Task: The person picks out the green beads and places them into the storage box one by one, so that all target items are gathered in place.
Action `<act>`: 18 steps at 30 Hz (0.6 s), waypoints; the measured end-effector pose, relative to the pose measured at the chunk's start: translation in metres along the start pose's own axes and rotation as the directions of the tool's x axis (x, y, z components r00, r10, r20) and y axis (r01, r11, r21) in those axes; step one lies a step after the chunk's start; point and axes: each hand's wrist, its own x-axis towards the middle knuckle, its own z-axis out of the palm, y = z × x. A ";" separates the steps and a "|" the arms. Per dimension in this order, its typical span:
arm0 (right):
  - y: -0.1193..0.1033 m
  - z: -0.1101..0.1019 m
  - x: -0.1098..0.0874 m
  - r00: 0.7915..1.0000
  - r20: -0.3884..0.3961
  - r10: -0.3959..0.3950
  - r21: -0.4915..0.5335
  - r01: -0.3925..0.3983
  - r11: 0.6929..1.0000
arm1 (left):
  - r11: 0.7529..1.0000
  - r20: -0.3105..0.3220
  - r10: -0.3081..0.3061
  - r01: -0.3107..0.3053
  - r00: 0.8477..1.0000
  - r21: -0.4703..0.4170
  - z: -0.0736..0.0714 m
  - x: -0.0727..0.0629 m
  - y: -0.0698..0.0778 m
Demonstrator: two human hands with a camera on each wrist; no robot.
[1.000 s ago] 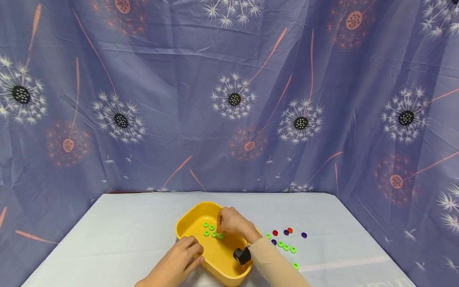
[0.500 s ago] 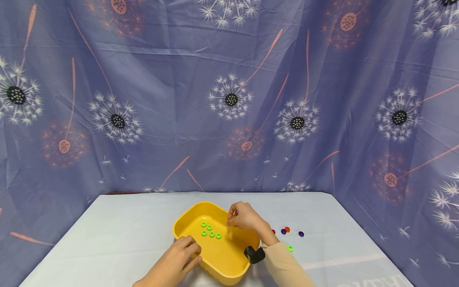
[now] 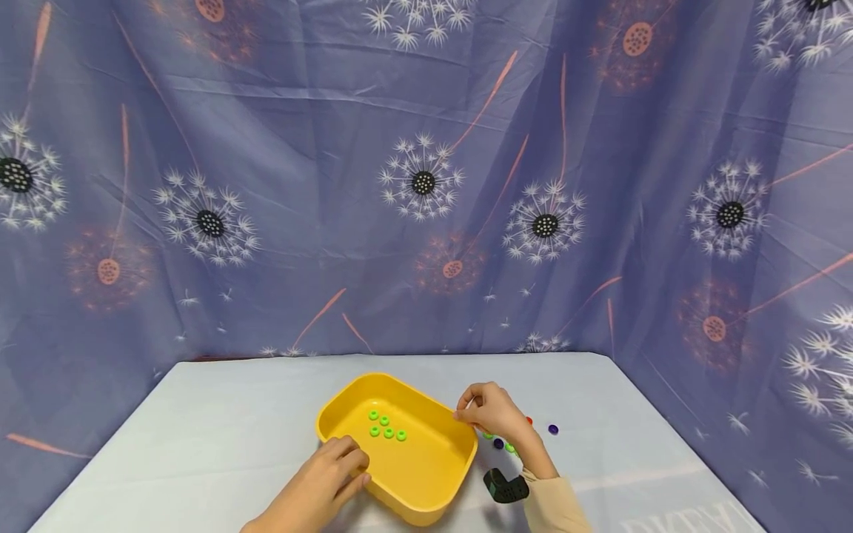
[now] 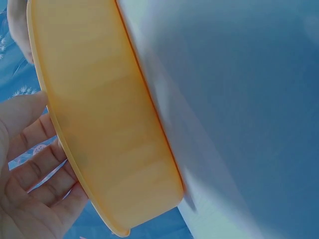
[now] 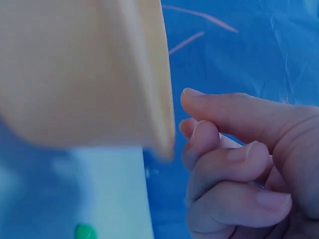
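A yellow plastic basin (image 3: 420, 474) stands in the middle of the table, with several green ring-shaped beads (image 3: 389, 433) grouped in its left part. My left hand (image 3: 326, 477) holds the basin's near left rim. In the left wrist view, the fingers of the left hand (image 4: 40, 174) reach over the rim of the basin (image 4: 109, 109), their tips hidden behind it. My right hand (image 3: 493, 411) hovers by the basin's right rim, fingers loosely bent. In the right wrist view, no object shows between the right hand's (image 5: 234, 154) thumb and index finger, just beside the basin wall (image 5: 89, 74).
Right of the basin lie several loose beads, among them a purple one (image 3: 553, 429), a second purple bead (image 3: 498, 443) and green ones, partly hidden by the right forearm. A black device (image 3: 505, 486) sits at the right wrist. A patterned purple curtain (image 3: 373, 185) hangs behind the white table (image 3: 220, 444).
My right hand has moved from inside the basin rightward to beyond its right rim. The green beads in the basin stay put, and the left hand keeps its place on the rim.
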 end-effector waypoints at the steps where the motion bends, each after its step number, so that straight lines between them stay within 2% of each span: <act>1: 0.003 -0.002 -0.003 1.000 -0.005 0.009 0.014 -0.009 1.000 | 1.000 0.006 -0.008 0.008 1.000 0.001 0.000 0.000 0.000; 7: 0.022 -0.011 -0.014 0.996 -0.055 0.065 0.102 -0.059 0.993 | 1.000 0.017 -0.014 0.014 1.000 0.007 -0.001 0.000 0.001; 14: 0.046 -0.022 -0.025 0.990 -0.095 0.108 0.142 -0.094 0.985 | 1.000 -0.017 0.018 -0.018 1.000 0.005 0.002 -0.001 -0.001; 18: 0.057 -0.030 -0.029 0.981 -0.131 0.143 0.169 -0.120 0.978 | 1.000 -0.009 0.005 -0.005 1.000 0.003 0.002 0.000 0.000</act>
